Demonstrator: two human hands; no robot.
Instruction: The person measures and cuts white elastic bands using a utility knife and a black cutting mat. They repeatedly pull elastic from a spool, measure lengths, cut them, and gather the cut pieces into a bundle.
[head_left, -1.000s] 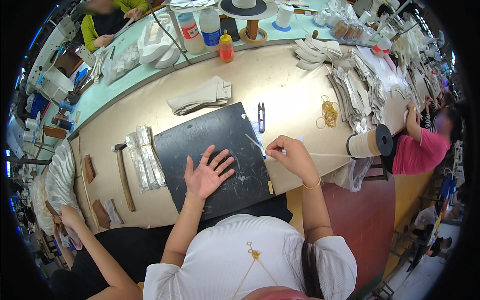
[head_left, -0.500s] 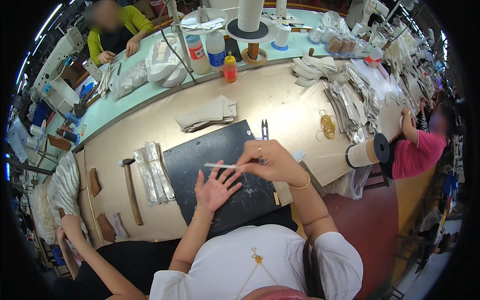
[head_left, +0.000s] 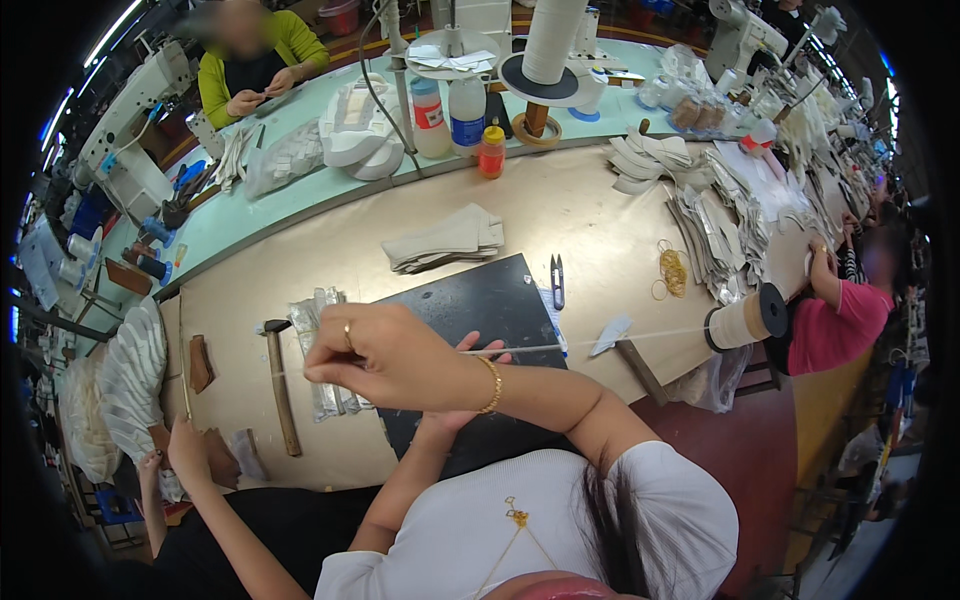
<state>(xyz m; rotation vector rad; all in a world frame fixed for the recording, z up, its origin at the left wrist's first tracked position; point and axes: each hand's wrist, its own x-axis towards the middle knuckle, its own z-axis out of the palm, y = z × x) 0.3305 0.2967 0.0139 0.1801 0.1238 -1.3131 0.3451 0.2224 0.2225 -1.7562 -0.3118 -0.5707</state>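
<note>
My right hand [head_left: 385,350] crosses over in front of my left, finger and thumb closed on the end of a narrow white tape [head_left: 610,338]. That tape runs back to a large spool [head_left: 735,322] with a black flange at the table's right edge. Below the tape, my left hand [head_left: 486,350] shows a few outstretched fingers; my right wrist covers much of it. Both hands are above a black board [head_left: 490,305]. Partly behind my right hand lie bundles of silvery-grey strips [head_left: 328,400].
Beyond the board lie a stack of pale pieces [head_left: 445,240] and thread snips [head_left: 557,282]. A hammer [head_left: 282,390] is on the left, near a co-worker's hands [head_left: 185,455]. Yellow rings [head_left: 672,272] and grey piles [head_left: 705,225] lie right. Bottles [head_left: 467,115] stand at the back.
My right hand has moved left across my left hand, drawing out a longer run of tape. The view has shifted a little. The co-worker at the left has moved their hands.
</note>
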